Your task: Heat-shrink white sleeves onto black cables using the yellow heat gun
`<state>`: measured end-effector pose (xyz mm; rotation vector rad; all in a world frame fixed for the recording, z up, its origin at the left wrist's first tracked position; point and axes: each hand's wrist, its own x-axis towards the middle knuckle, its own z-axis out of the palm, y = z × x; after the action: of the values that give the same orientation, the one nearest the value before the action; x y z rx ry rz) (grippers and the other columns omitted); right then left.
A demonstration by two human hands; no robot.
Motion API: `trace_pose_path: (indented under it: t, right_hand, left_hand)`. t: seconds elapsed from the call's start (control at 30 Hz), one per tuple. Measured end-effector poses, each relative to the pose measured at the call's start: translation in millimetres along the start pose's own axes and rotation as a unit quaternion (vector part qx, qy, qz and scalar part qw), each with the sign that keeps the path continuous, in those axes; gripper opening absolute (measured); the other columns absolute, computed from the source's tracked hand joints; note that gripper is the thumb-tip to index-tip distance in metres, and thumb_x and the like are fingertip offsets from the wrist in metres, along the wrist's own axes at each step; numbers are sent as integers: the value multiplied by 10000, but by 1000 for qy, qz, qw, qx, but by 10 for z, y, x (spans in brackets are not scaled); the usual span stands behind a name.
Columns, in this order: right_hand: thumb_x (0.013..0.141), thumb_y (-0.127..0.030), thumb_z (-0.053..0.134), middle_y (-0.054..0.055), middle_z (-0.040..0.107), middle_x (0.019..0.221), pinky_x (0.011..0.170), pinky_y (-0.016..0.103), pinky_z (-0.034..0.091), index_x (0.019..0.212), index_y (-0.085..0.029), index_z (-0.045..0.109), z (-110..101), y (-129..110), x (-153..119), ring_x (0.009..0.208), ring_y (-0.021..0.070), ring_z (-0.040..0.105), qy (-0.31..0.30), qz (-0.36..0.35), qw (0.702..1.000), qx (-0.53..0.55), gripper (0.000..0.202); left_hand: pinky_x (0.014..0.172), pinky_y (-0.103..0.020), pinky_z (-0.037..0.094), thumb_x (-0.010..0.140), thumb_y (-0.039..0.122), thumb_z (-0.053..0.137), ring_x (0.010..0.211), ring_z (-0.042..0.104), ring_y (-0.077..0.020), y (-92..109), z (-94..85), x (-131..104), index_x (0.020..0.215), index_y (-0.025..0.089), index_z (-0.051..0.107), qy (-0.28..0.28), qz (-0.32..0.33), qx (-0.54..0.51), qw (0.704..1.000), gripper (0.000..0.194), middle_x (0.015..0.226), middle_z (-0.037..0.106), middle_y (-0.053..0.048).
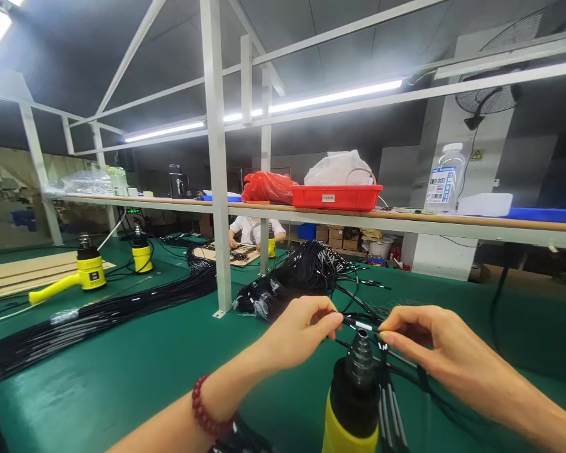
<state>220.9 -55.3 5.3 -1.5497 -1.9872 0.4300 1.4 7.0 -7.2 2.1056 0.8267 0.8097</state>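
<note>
Across the green bench (146, 365), a black cable bundle (122, 316) stretches toward the near left corner. By the near edge a yellow heat gun (351, 406) points upward. Left hand (302, 330) and right hand (436, 336) pinch a cable (349, 321), its white sleeve (364, 326) just above the nozzle (361, 363).

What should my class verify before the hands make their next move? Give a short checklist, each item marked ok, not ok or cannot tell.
1. Left hand pinching the black cable: ok.
2. Right hand pinching it on the other side: ok.
3. White section exposed between the hands: ok.
4. Nozzle of the near heat gun pointing upward: ok.
5. Heat gun on or off: cannot tell.
6. Space beside the gun free of loose cables: not ok, several lie there.
</note>
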Motion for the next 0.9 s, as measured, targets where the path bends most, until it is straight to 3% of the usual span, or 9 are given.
trace_pose_path:
  t: [0.17,0.37,0.63,0.9]
  right_hand:
    - [903,-549,446,21,568,675,537,280,333,733,-204,640,-24,3,-4,624,176,444,-16,-8,1000,-2,431]
    - [928,-575,412,9,539,666,524,273,310,758,-202,667,-56,45,0,597,163,400,-39,-4,999,-28,483]
    - [897,-524,457,25,626,728,599,293,376,757,-222,631,-28,11,17,684,203,535,-16,-2,1000,-1,375]
    - [940,-575,359,-33,384,653,524,275,254,708,-223,538,-38,47,-33,594,156,307,-40,13,999,-31,457]
  left_hand:
    - [604,-232,398,985,465,411,640,547,-132,-61,27,24,709,151,606,13,1,-1,1000,461,661,592,-4]
    - [624,-235,400,925,357,538,684,551,-136,-40,36,31,776,146,624,18,0,-27,999,272,722,622,-8]
    - [590,-227,340,836,207,631,682,486,-116,51,22,23,834,146,642,61,13,-11,998,62,735,574,26]
    - [637,-232,405,973,406,460,681,561,-137,11,10,0,683,149,610,25,19,-1,1000,415,684,611,-3]
